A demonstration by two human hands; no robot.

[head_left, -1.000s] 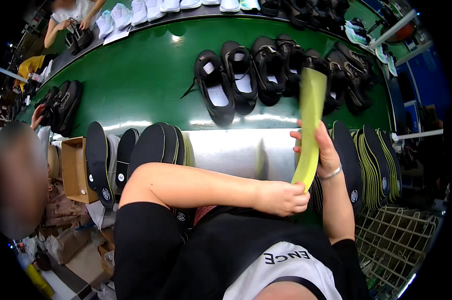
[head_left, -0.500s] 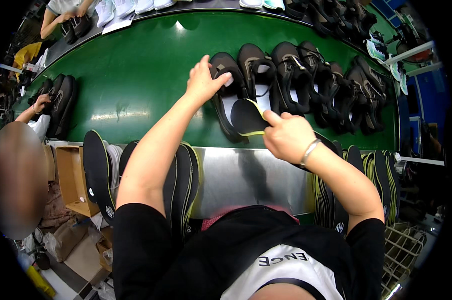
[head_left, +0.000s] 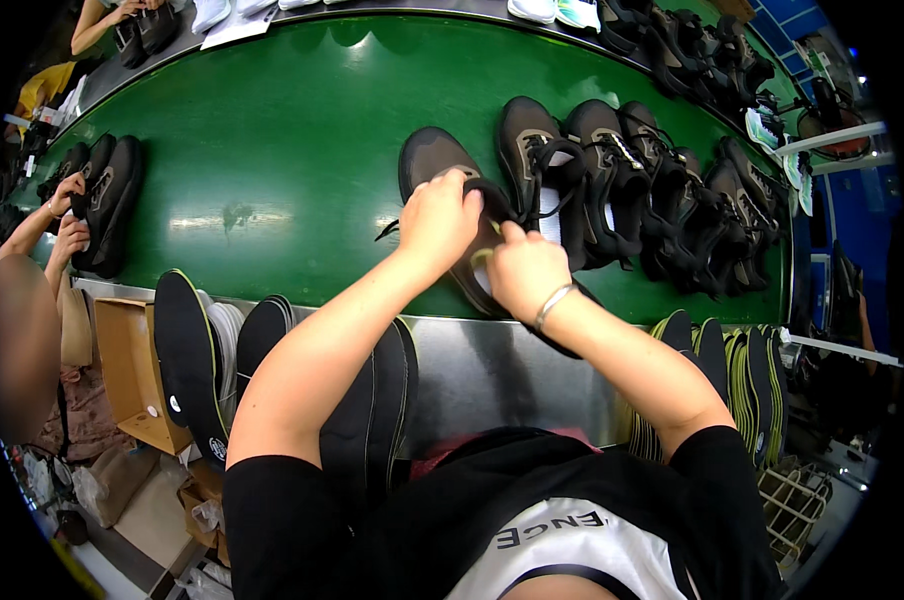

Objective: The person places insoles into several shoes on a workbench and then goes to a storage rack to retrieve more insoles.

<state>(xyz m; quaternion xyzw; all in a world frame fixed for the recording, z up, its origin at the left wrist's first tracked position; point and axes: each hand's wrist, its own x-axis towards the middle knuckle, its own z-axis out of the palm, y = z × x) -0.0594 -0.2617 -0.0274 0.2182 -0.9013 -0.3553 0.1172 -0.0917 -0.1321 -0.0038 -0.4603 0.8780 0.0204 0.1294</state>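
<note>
A dark brown and black lace-up shoe (head_left: 434, 152) sits on the green surface before me, toe pointing away. My left hand (head_left: 440, 222) is closed on its upper at the tongue and collar. In my right hand (head_left: 530, 272) is a black insole (head_left: 558, 345) with a yellow-green edge. Its front end is in the shoe's opening; its rear end sticks out under my right wrist. My fingers hide most of the shoe's inside.
Several similar shoes (head_left: 537, 150) stand in a row to the right. Stacked insoles (head_left: 187, 335) line the near metal edge (head_left: 472, 385) on both sides. An open cardboard box (head_left: 132, 375) is at left. A co-worker's hands (head_left: 69, 215) handle shoes at far left; white shoes (head_left: 532, 9) sit beyond.
My left hand has moved right and down and closed on the shoe's upper. My right hand has brought the insole's front into the shoe. The shoe has shifted and turned slightly, apart from the row.
</note>
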